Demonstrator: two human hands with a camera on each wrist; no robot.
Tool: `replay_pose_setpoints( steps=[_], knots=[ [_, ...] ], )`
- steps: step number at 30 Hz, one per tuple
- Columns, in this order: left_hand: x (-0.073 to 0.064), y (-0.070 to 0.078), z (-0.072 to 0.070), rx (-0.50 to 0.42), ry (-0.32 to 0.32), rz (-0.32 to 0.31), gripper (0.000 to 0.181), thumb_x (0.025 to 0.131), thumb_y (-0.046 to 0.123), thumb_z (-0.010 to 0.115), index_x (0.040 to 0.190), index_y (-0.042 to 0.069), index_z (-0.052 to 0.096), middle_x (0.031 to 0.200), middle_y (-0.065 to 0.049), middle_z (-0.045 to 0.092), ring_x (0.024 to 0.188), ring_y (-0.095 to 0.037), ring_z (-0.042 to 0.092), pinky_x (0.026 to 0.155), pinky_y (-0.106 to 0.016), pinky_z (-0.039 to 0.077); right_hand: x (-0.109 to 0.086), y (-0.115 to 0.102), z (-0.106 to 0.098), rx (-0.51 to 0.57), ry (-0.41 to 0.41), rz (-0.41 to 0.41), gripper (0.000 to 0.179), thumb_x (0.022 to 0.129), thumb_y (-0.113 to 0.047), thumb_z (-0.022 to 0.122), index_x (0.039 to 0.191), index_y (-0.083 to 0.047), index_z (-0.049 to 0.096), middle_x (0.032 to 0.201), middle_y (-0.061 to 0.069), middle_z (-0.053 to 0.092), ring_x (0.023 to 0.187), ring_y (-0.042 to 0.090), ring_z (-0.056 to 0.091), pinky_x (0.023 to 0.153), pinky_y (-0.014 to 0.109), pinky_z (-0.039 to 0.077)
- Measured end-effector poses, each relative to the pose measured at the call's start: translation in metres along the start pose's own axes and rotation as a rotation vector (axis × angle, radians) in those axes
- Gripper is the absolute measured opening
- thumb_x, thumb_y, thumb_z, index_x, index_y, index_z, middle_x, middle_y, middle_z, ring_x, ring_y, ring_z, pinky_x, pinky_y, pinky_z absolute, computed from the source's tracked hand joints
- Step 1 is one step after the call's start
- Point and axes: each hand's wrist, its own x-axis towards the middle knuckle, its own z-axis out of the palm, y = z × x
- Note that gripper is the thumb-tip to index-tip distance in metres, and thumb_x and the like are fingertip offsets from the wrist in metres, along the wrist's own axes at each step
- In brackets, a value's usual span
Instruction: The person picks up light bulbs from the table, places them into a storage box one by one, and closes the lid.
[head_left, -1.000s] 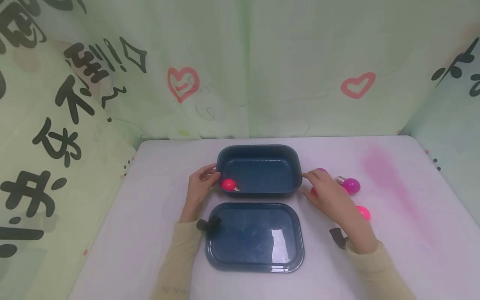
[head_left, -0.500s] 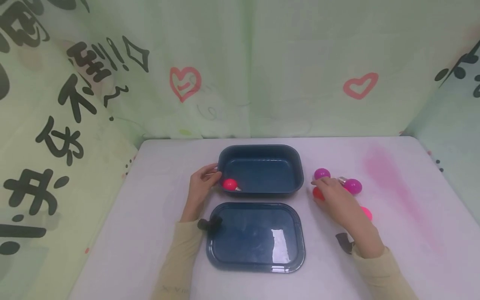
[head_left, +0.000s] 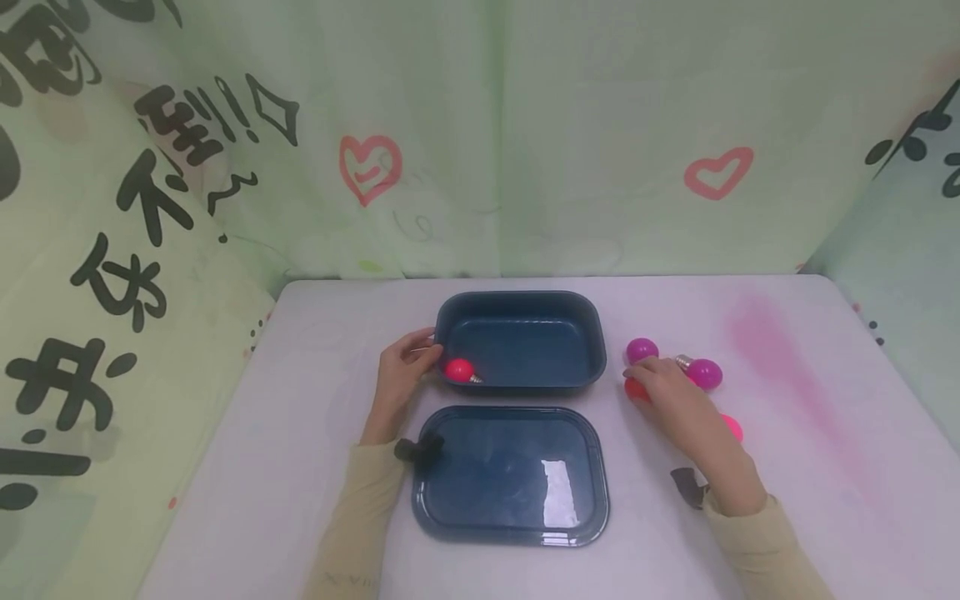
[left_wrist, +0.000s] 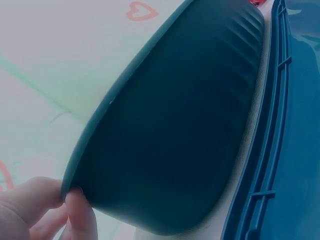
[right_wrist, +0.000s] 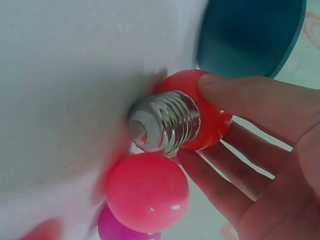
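My left hand (head_left: 401, 379) pinches the left rim of a dark blue box (head_left: 540, 350). In the left wrist view, thumb and fingers grip that rim (left_wrist: 95, 112). Inside the box, a pinkish-red light bulb (head_left: 459, 370) lies at the near left corner. To the right of the box, my right hand (head_left: 678, 408) holds a red light bulb (right_wrist: 202, 112) between thumb and fingers. Its metal screw base (right_wrist: 167, 122) faces the right wrist camera. A pink bulb (right_wrist: 147, 192) lies close beside the held one, with a purple bulb partly hidden behind it.
A blue lid (head_left: 495, 492) lies flat in front of the box. Around my right hand are a purple bulb (head_left: 642, 350), another purple bulb (head_left: 705, 374) and a pink bulb (head_left: 732, 427). A green curtain (head_left: 570, 167) hangs behind the white table (head_left: 262, 467).
My right hand has left the box's right end and moved rightward onto the red light bulb. My left hand stays at the box's left rim.
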Motion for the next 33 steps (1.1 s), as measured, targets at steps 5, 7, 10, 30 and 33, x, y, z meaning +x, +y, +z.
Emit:
replay_pose_setpoints(
  steps=[5, 7, 10, 30, 33],
  knots=[
    [0.0, 0.0, 0.0, 0.011, 0.004, -0.007, 0.04, 0.09, 0.018, 0.074, 0.127, 0.007, 0.066, 0.113, -0.017, 0.066, 0.104, -0.026, 0.068, 0.077, -0.02, 0.056, 0.002, -0.003, -0.004, 0.001, 0.014, -0.011, 0.056, 0.074, 0.001, 0.084, 0.125, 0.004, 0.062, 0.124, 0.026, 0.059, 0.12, 0.045, 0.053, 0.092, 0.056, 0.052],
    [0.0, 0.001, 0.0, 0.007, 0.003, -0.01, 0.04, 0.089, 0.018, 0.074, 0.127, 0.007, 0.066, 0.114, -0.017, 0.066, 0.104, -0.027, 0.067, 0.077, -0.02, 0.056, 0.003, -0.004, -0.007, -0.003, 0.024, -0.022, 0.055, 0.074, 0.002, 0.083, 0.125, 0.004, 0.062, 0.123, 0.027, 0.06, 0.118, 0.046, 0.054, 0.092, 0.056, 0.052],
    [0.0, 0.002, 0.001, 0.01, 0.003, -0.012, 0.04, 0.09, 0.018, 0.074, 0.127, 0.007, 0.066, 0.114, -0.017, 0.066, 0.104, -0.027, 0.067, 0.076, -0.02, 0.057, 0.005, -0.006, -0.011, 0.0, 0.044, -0.038, 0.054, 0.075, 0.002, 0.082, 0.124, 0.004, 0.063, 0.122, 0.027, 0.06, 0.116, 0.045, 0.055, 0.09, 0.056, 0.053],
    [0.001, 0.0, 0.001, 0.019, 0.008, -0.013, 0.041, 0.089, 0.017, 0.074, 0.128, 0.007, 0.066, 0.114, -0.018, 0.066, 0.104, -0.027, 0.068, 0.079, -0.023, 0.057, 0.017, -0.03, -0.027, 0.097, 0.09, -0.057, 0.048, 0.081, 0.001, 0.077, 0.126, 0.003, 0.06, 0.125, 0.024, 0.058, 0.117, 0.043, 0.054, 0.091, 0.056, 0.053],
    [0.001, -0.001, 0.0, 0.016, 0.006, -0.003, 0.04, 0.089, 0.017, 0.074, 0.127, 0.006, 0.066, 0.114, -0.018, 0.066, 0.103, -0.026, 0.068, 0.077, -0.021, 0.057, 0.02, -0.034, -0.028, 0.104, 0.089, -0.051, 0.05, 0.081, 0.001, 0.077, 0.128, 0.003, 0.059, 0.127, 0.024, 0.057, 0.119, 0.043, 0.053, 0.092, 0.055, 0.053]
  ],
)
